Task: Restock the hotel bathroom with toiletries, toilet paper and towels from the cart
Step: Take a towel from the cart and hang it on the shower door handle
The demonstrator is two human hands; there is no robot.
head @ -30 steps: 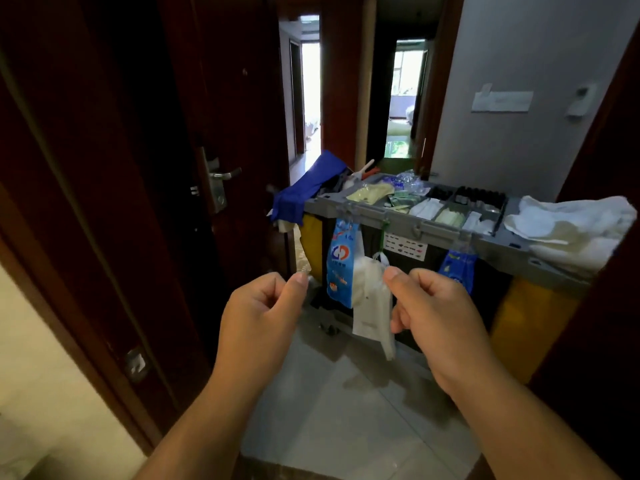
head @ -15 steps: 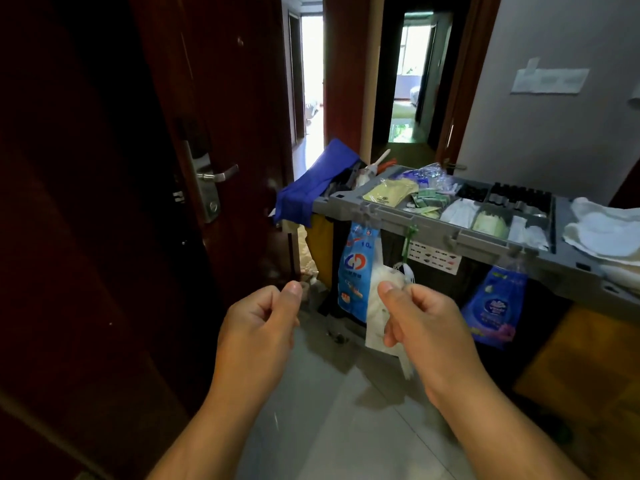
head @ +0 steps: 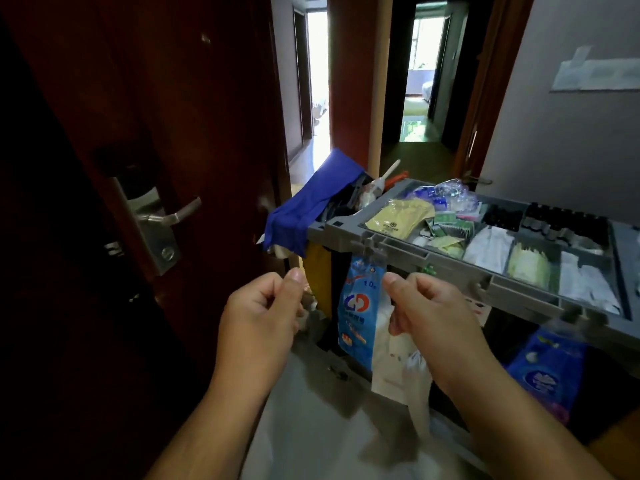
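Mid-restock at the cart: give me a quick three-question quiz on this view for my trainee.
1. Multiple choice: what is draped over the cart's end nearest the door? A) blue cloth B) red towel C) green bucket
2. True or false: the blue-and-white packet hangs below the tray's front edge and shows between the left hand and the right hand.
3. Fill in: the flat sachet in the tray compartment nearest that cloth is ___ in colour.
Key: 1 A; 2 true; 3 yellow.
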